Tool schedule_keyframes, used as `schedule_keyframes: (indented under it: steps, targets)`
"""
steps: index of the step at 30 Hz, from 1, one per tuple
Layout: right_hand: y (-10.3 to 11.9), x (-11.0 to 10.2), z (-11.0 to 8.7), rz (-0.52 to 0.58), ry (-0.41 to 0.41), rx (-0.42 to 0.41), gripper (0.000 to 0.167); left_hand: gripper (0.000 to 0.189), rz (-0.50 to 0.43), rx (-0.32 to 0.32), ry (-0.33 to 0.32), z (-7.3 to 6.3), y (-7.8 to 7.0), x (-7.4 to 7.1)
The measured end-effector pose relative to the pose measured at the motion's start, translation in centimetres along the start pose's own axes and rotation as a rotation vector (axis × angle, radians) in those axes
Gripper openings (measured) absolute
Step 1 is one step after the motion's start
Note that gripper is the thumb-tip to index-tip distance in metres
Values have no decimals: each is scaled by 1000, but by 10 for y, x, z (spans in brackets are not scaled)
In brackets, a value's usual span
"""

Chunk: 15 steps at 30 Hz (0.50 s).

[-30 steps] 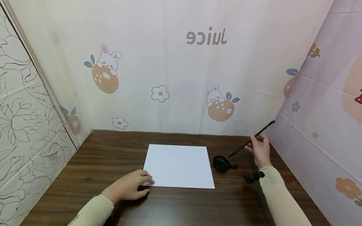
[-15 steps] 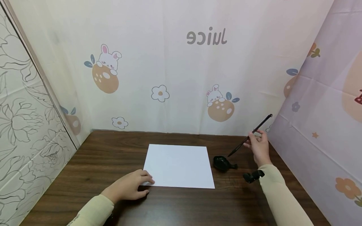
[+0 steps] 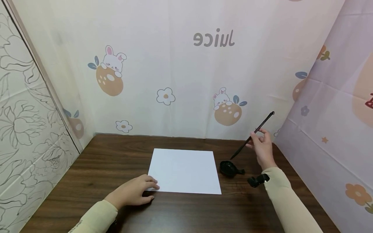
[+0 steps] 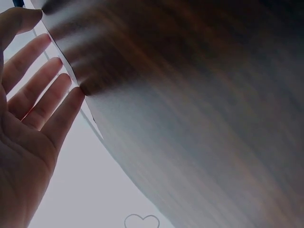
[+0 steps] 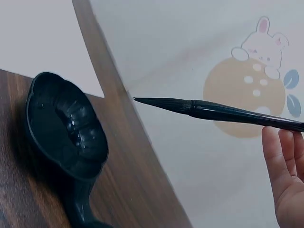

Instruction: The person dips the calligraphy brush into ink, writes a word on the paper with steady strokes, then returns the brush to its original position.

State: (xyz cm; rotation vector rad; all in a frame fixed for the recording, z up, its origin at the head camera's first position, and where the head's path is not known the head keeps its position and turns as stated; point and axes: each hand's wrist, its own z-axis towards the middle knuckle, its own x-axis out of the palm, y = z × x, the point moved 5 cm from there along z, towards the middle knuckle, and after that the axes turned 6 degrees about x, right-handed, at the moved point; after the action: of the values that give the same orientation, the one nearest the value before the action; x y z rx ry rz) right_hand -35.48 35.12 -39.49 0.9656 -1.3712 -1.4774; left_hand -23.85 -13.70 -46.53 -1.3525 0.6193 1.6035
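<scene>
My right hand (image 3: 263, 149) pinches a dark writing brush (image 3: 253, 135) by its handle. The brush slants, its bristles (image 5: 161, 103) pointing down to the left, just above and behind a black ink dish (image 3: 228, 169). In the right wrist view the dish (image 5: 66, 126) has a scalloped rim and a short handle, with dark, shiny walls inside. A white sheet of paper (image 3: 184, 171) lies to the left of the dish. My left hand (image 3: 132, 192) rests at the paper's lower left corner, fingers extended; in the left wrist view the fingertips (image 4: 78, 92) touch the tabletop.
The brown wooden table (image 3: 186, 213) ends at a pale printed curtain (image 3: 175, 64) at the back. A printed cloth (image 3: 335, 97) hangs along the right side, and a flower-patterned panel (image 3: 26, 123) stands at the left.
My right hand has moved a little left and up with the brush, which stands steeper now, its tip shifting slightly up and left beside the dish. My left hand stays in place.
</scene>
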Motion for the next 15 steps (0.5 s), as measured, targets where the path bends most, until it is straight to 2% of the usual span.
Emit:
schedule_keyframes:
  steps: [7,15]
  targets:
    - [6,15,-2,34,36,-38,48,28,2,-20,32,0,1,2]
    - [9,37,-6,-2,78,-72,42,28,13,-14,20,-1,1,3]
